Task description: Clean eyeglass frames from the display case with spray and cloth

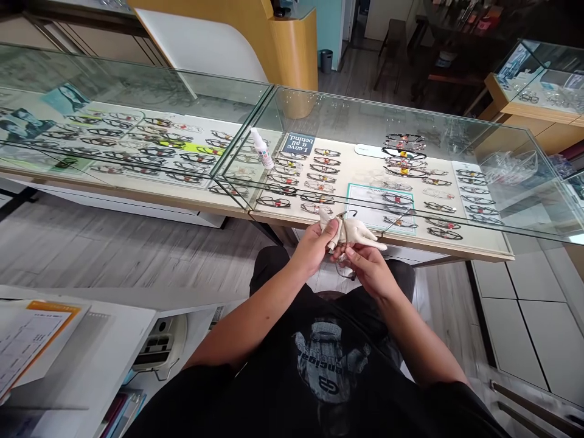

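Above my lap, my left hand (319, 243) is closed round a cream cleaning cloth (358, 232), thumb on top. The cloth's loose end spreads to the right, over my right hand's fingers. A pair of eyeglasses (345, 267) hangs between both hands, a clear lens below and a dark temple tip showing above the cloth. My right hand (368, 267) pinches the glasses' frame with thumb and fingers. Part of the frame is hidden by the cloth and fingers. On the glass counter ahead stands a white spray bottle (261, 149).
A glass display case (392, 109) with rows of spectacle frames spans the front, its edge just beyond my hands. To the left is a white desk (104, 340) with papers (34, 334). A wooden counter (294, 55) and a dark bin (326, 61) stand behind the case.
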A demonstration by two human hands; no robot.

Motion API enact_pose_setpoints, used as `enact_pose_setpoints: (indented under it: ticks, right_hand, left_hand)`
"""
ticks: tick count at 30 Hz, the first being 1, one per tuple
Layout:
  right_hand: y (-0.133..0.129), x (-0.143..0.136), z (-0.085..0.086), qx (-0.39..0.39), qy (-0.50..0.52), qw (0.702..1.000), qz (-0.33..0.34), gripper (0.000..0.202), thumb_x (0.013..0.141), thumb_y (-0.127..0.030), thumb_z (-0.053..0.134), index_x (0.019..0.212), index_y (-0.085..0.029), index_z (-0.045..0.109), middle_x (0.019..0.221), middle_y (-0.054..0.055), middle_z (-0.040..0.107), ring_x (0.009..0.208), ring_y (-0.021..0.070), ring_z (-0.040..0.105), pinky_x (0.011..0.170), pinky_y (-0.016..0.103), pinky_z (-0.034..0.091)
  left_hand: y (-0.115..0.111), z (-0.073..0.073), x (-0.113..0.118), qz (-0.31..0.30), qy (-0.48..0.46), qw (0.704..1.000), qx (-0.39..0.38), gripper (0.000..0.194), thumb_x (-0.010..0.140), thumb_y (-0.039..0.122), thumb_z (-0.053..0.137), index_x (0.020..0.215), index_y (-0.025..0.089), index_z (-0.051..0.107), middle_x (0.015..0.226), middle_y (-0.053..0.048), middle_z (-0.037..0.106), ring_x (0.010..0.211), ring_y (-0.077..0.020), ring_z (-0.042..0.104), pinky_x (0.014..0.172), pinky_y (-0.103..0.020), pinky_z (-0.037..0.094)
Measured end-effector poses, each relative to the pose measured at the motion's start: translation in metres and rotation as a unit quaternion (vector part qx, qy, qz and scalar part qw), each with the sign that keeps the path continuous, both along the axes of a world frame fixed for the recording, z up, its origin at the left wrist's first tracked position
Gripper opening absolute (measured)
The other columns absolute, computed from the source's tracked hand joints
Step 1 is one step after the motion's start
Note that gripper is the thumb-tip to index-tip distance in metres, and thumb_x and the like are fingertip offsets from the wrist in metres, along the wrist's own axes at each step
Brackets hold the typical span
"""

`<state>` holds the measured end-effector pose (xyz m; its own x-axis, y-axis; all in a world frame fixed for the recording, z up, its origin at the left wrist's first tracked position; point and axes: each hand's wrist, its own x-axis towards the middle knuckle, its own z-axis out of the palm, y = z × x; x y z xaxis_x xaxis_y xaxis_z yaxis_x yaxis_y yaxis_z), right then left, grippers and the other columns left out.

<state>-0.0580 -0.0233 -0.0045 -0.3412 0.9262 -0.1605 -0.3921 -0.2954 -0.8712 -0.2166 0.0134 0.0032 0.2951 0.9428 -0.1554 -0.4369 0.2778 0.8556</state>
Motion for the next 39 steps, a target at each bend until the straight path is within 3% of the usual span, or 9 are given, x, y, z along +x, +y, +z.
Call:
enact_pose_setpoints:
  ticks: [3, 7, 13, 17, 20, 23, 30, 33, 39]
  right_hand:
    - [0.001, 0.005, 0.005, -0.039, 0.025, 0.999, -0.011, 0.031, 0.084, -0.049, 0.09, 0.093, -0.023, 0.076, 0.09, 0.004, 0.078, 0.084, 0.0202, 0.074, 0.077, 0.032, 0.054]
    - [0.002, 0.005, 0.004, -0.036, 0.023, 0.999, -0.013, 0.033, 0.084, -0.051, 0.09, 0.095, -0.022, 0.077, 0.089, 0.005, 0.078, 0.087, 0.0213, 0.074, 0.079, 0.033, 0.055]
    - [-0.002, 0.0, -0.004, 0.039, -0.038, 0.998, 0.012, 0.028, 0.096, -0.049, 0.079, 0.101, -0.021, 0.081, 0.097, 0.007, 0.079, 0.095, 0.0219, 0.07, 0.091, 0.036, 0.052]
    - [-0.003, -0.002, -0.006, 0.038, -0.039, 0.998, 0.019, 0.027, 0.096, -0.049, 0.078, 0.1, -0.022, 0.081, 0.098, 0.006, 0.078, 0.097, 0.0219, 0.07, 0.089, 0.035, 0.051]
    - [-0.001, 0.001, -0.004, 0.013, -0.008, 1.0, -0.001, 0.028, 0.094, -0.051, 0.08, 0.098, -0.024, 0.077, 0.097, 0.005, 0.078, 0.094, 0.022, 0.072, 0.088, 0.035, 0.053]
    - [0.0, 0.006, 0.0, 0.0, 0.009, 1.0, -0.025, 0.028, 0.091, -0.05, 0.083, 0.094, -0.025, 0.072, 0.099, 0.004, 0.078, 0.095, 0.0226, 0.073, 0.086, 0.034, 0.053]
    - [-0.004, 0.012, 0.008, 0.014, -0.002, 1.0, -0.014, 0.027, 0.094, -0.05, 0.081, 0.093, -0.026, 0.069, 0.1, 0.005, 0.077, 0.097, 0.0233, 0.073, 0.088, 0.036, 0.052]
    - [-0.004, 0.011, 0.007, 0.026, -0.029, 0.999, -0.015, 0.029, 0.093, -0.052, 0.08, 0.096, -0.026, 0.068, 0.101, 0.005, 0.078, 0.099, 0.0245, 0.072, 0.091, 0.038, 0.052]
    - [-0.001, 0.014, 0.001, 0.044, -0.05, 0.998, -0.022, 0.026, 0.097, -0.05, 0.076, 0.097, -0.026, 0.067, 0.103, 0.005, 0.079, 0.102, 0.0237, 0.071, 0.099, 0.038, 0.049]
  left_hand:
    - [0.001, 0.005, -0.008, -0.065, -0.035, 0.997, -0.003, 0.049, 0.076, 0.052, 0.094, 0.087, 0.014, 0.065, 0.067, -0.002, 0.066, 0.054, -0.0119, 0.061, 0.051, -0.024, 0.048]
    - [0.0, 0.009, -0.008, -0.052, -0.04, 0.998, 0.002, 0.051, 0.067, 0.033, 0.102, 0.098, 0.016, 0.065, 0.072, 0.002, 0.067, 0.054, -0.0082, 0.056, 0.05, -0.021, 0.045]
    - [-0.003, 0.002, 0.001, 0.016, -0.004, 1.0, -0.006, 0.053, 0.077, 0.06, 0.091, 0.081, 0.017, 0.059, 0.059, 0.002, 0.061, 0.042, -0.0076, 0.049, 0.043, -0.022, 0.037]
    - [-0.001, 0.0, 0.0, 0.005, 0.016, 1.0, -0.018, 0.061, 0.086, 0.074, 0.076, 0.076, 0.017, 0.059, 0.057, -0.001, 0.061, 0.039, -0.0088, 0.046, 0.04, -0.024, 0.034]
    - [0.001, -0.001, -0.004, -0.002, -0.015, 0.999, -0.033, 0.054, 0.084, 0.069, 0.082, 0.085, 0.017, 0.064, 0.063, 0.001, 0.059, 0.049, -0.0117, 0.054, 0.047, -0.025, 0.043]
    - [0.003, -0.005, -0.009, 0.041, -0.026, 0.998, -0.039, 0.052, 0.079, 0.063, 0.089, 0.095, 0.017, 0.07, 0.076, 0.0, 0.064, 0.069, -0.0143, 0.062, 0.062, -0.026, 0.051]
    - [0.006, -0.011, -0.017, 0.087, 0.026, 0.995, -0.045, 0.054, 0.074, 0.052, 0.095, 0.106, 0.016, 0.07, 0.093, -0.001, 0.07, 0.085, -0.0141, 0.063, 0.077, -0.026, 0.052]
    - [0.005, -0.006, -0.017, 0.096, 0.033, 0.994, -0.027, 0.05, 0.073, 0.045, 0.096, 0.1, 0.018, 0.065, 0.092, 0.0, 0.069, 0.085, -0.013, 0.063, 0.08, -0.025, 0.053]
    - [0.005, 0.001, -0.025, 0.028, 0.042, 0.998, -0.032, 0.04, 0.073, 0.039, 0.094, 0.078, 0.017, 0.061, 0.075, 0.003, 0.06, 0.073, -0.0119, 0.059, 0.073, -0.024, 0.051]
